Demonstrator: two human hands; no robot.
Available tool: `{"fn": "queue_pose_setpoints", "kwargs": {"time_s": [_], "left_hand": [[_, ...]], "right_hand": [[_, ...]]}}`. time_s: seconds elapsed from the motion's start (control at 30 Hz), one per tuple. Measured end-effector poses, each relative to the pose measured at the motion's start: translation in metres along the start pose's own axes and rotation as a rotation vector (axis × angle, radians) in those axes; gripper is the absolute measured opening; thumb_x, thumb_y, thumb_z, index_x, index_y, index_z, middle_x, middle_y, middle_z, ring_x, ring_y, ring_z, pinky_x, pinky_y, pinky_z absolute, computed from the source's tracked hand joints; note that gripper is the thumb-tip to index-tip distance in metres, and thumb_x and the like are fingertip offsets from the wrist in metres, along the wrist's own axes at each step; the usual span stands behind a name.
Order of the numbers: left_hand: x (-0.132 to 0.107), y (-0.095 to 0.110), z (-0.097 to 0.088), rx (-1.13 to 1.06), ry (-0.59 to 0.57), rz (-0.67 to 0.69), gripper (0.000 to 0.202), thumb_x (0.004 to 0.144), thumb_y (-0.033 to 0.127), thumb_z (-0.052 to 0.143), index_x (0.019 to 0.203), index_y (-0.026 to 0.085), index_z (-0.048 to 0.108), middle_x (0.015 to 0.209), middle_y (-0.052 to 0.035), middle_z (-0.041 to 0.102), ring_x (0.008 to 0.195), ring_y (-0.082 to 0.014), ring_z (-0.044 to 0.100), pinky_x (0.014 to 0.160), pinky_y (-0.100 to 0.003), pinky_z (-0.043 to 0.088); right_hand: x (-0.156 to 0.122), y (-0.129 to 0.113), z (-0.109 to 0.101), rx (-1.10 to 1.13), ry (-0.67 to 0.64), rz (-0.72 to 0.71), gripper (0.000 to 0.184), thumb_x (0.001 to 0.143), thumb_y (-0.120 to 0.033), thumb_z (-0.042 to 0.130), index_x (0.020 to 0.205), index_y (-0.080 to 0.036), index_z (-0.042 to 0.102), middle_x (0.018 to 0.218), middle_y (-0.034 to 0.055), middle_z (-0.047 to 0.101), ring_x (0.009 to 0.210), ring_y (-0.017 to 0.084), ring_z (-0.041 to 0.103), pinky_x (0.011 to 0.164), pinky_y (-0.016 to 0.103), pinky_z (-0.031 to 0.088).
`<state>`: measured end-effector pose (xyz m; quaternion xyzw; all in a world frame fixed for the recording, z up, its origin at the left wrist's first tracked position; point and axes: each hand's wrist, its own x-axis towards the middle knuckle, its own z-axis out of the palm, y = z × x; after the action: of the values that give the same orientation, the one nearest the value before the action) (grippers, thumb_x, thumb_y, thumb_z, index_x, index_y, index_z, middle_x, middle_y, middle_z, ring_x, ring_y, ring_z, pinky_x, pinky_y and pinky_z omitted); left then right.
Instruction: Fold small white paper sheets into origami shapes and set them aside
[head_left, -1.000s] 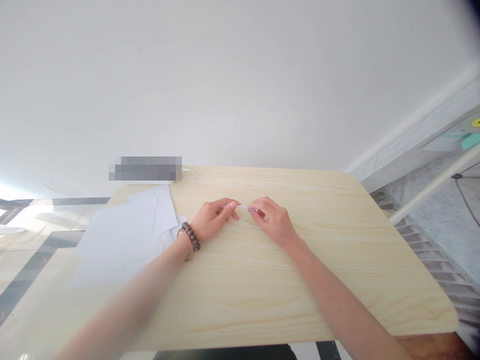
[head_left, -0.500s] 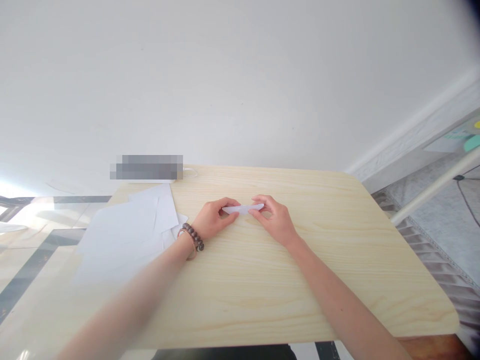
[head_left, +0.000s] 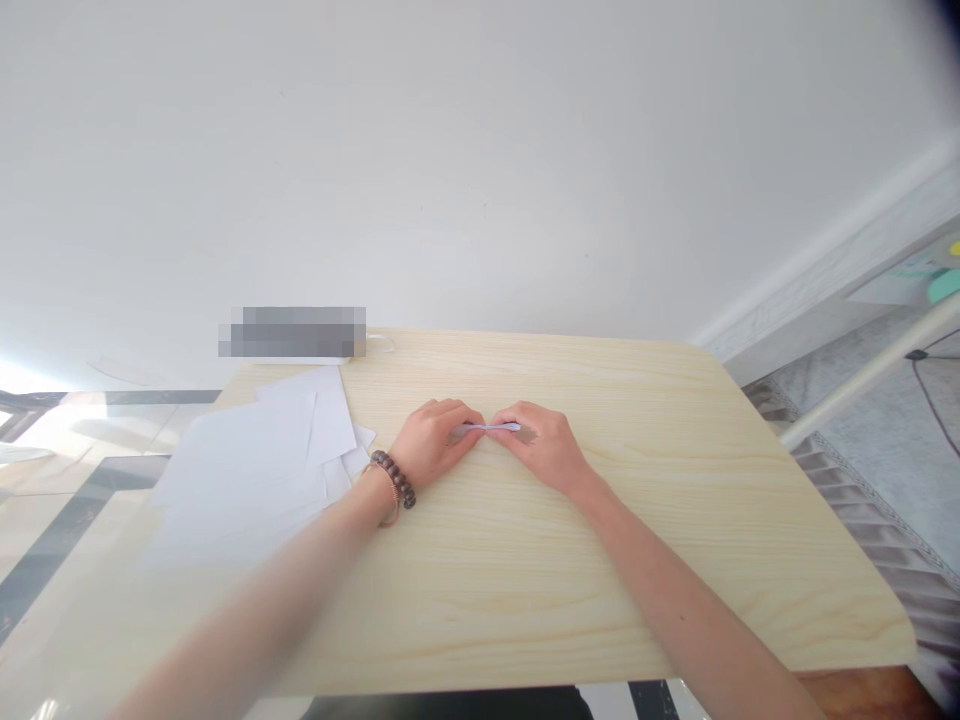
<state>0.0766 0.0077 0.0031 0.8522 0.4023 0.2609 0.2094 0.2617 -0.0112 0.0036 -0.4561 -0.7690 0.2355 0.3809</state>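
A small folded piece of white paper lies flat near the middle of the pale wooden table. My left hand, with a bead bracelet at the wrist, pinches its left end with curled fingers. My right hand pinches its right end, fingers curled down onto the table. The two hands almost touch, knuckles facing each other, and most of the paper is hidden under the fingers.
Loose white paper sheets lie spread over the table's left part, partly over the edge. A blurred-out flat object sits at the table's far left edge against the white wall. A slanted white bar stands to the right.
The folded paper, which half a second ago showed as a wider boat-like shape between the fingers, is now pressed into a narrow strip. Both hands have closed in on each other and lowered.
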Motion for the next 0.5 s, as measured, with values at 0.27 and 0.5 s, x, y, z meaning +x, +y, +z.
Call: {"fn": "queue_pose_setpoints", "kwargs": {"time_s": [0.27, 0.5], "left_hand": [[-0.0001, -0.0003, 0.0017, 0.063, 0.019, 0.041, 0.018, 0.084, 0.026, 0.043, 0.088, 0.02, 0.059, 0.08, -0.0027, 0.062, 0.075, -0.0153, 0.054, 0.073, -0.03, 0.04], [-0.0004, -0.0003, 0.0008, 0.053, 0.042, -0.019, 0.021, 0.084, 0.031, 0.043, 0.088, 0.02, 0.061, 0.081, -0.0025, 0.064, 0.074, -0.0151, 0.056, 0.073, -0.029, 0.041]], "right_hand": [[-0.001, 0.0023, -0.0025, 0.031, -0.012, 0.03, 0.017, 0.082, -0.031, 0.051, 0.082, -0.023, 0.066, 0.08, 0.0011, 0.067, 0.075, 0.014, 0.06, 0.068, 0.026, 0.047], [-0.0013, 0.0066, -0.0016, -0.002, 0.111, 0.139, 0.019, 0.075, -0.038, 0.059, 0.08, -0.021, 0.065, 0.074, 0.0007, 0.067, 0.064, 0.013, 0.059, 0.062, 0.025, 0.046]]}}
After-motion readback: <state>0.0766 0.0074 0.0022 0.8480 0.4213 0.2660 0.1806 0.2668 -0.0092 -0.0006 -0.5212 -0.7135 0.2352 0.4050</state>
